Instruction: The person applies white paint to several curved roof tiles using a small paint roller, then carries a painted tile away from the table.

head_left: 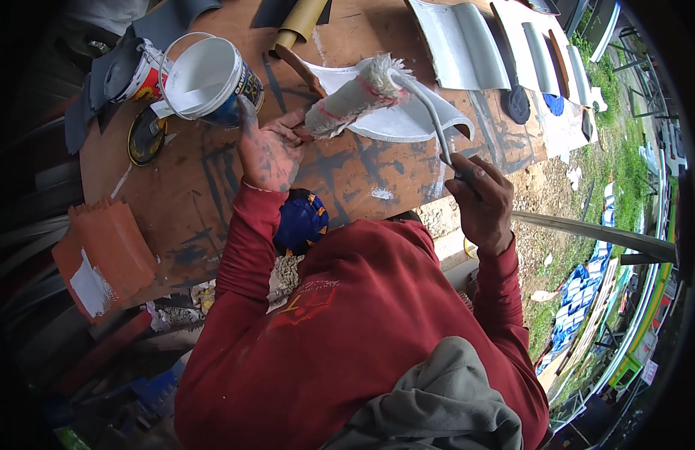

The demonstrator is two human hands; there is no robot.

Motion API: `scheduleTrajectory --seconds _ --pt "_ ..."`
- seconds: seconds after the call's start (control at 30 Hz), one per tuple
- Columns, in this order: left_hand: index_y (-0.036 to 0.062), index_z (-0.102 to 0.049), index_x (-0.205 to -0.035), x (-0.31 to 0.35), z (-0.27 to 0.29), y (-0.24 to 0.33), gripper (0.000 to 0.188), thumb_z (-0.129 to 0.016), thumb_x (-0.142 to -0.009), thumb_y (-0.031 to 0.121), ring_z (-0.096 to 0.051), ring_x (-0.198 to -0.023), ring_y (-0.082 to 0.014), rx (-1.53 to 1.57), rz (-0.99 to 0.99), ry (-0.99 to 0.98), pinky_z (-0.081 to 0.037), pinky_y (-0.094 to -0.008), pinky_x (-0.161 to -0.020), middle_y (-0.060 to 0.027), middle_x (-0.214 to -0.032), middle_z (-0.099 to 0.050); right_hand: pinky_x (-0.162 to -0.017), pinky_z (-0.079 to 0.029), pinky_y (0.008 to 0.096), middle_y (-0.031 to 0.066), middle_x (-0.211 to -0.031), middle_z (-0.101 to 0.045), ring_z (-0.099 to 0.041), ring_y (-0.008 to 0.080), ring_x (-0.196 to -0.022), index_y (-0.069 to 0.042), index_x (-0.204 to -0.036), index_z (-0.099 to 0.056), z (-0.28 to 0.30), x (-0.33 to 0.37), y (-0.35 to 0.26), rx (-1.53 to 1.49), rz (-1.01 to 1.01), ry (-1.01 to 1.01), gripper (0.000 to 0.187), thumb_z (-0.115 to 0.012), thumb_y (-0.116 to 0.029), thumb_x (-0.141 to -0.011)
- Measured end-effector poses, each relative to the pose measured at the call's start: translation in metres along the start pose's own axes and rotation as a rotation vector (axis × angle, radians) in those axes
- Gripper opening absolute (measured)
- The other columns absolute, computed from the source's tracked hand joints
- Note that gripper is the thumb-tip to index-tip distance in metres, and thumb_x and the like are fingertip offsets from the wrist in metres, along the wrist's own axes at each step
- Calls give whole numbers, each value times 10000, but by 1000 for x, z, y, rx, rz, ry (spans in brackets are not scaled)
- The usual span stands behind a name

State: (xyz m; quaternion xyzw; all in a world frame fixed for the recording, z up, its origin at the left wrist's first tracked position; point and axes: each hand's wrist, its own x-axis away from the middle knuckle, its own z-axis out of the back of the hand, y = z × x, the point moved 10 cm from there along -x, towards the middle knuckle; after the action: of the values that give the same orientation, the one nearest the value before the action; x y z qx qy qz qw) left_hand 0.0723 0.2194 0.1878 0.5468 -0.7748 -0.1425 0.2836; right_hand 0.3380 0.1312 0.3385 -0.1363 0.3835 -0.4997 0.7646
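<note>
My right hand (482, 195) is closed around the handle of a paint roller, whose bent metal rod rises to a shaggy white sleeve (340, 112) with red stripes. The sleeve is held over a curved roof tile (419, 120) coated white on top. My left hand (272, 150), smeared with grey paint, is turned palm up with thumb and fingers apart. Its fingertips are at the sleeve's left end; whether they touch it is unclear. Just beyond my left thumb stands a white-lined paint bucket (231, 71) with a wire handle and a flat white piece inside.
A paint-stained wooden board (347, 176) forms the work surface. More pale-coated tiles (464, 49) lie at the far right. A second paint can (133, 71), a dark round lid (146, 136), an orange tile (111, 251) and a brown tube (301, 22) lie around.
</note>
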Motion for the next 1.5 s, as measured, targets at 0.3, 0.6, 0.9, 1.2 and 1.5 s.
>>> scheduleTrajectory --seconds 0.3,0.6,0.9,1.2,1.5 --pt "-264 -390 -1334 9 -34 -3 1177 -377 -881 823 -540 -1273 -395 556 212 -598 -410 -435 -1111 -346 -1345 -529 -591 -469 375 132 -791 -650 -617 274 -652 -40 -1116 -713 -28 -1 24 -91 -110 -150 264 -720 -93 -857" --pt "-202 -475 -1319 -5 4 -5 1101 -438 -874 804 -633 -1120 -350 188 35 -195 -520 -360 -947 -297 -1299 -595 -620 -469 335 133 -796 -649 -617 201 -683 -5 -1145 -708 -39 5 52 -138 -288 -232 271 -696 -160 -923" --pt "-182 -552 -1254 22 29 -35 1088 -414 -866 825 -550 -1214 -376 93 19 -99 -401 -501 -1077 -285 -1262 -613 -539 -424 229 -5 -756 -580 -503 58 -611 -5 -1185 -698 -49 40 72 -450 -410 -285 438 -666 -383 -966" --pt "-176 -540 -1271 69 178 -135 1071 -344 -904 811 -541 -1226 -347 -177 154 222 -409 -440 -1096 -247 -1274 -616 -722 -496 290 86 -900 -704 -580 115 -780 26 -1198 -683 -45 92 120 -306 -727 -356 343 -668 -234 -976" --pt "-136 -492 -1333 70 210 -150 1021 -369 -917 788 -569 -1214 -303 -124 337 324 -432 -418 -1082 -231 -1255 -620 -540 -434 233 3 -728 -572 -500 47 -612 18 -1247 -653 -63 114 137 -388 -835 -256 336 -603 -209 -1004"
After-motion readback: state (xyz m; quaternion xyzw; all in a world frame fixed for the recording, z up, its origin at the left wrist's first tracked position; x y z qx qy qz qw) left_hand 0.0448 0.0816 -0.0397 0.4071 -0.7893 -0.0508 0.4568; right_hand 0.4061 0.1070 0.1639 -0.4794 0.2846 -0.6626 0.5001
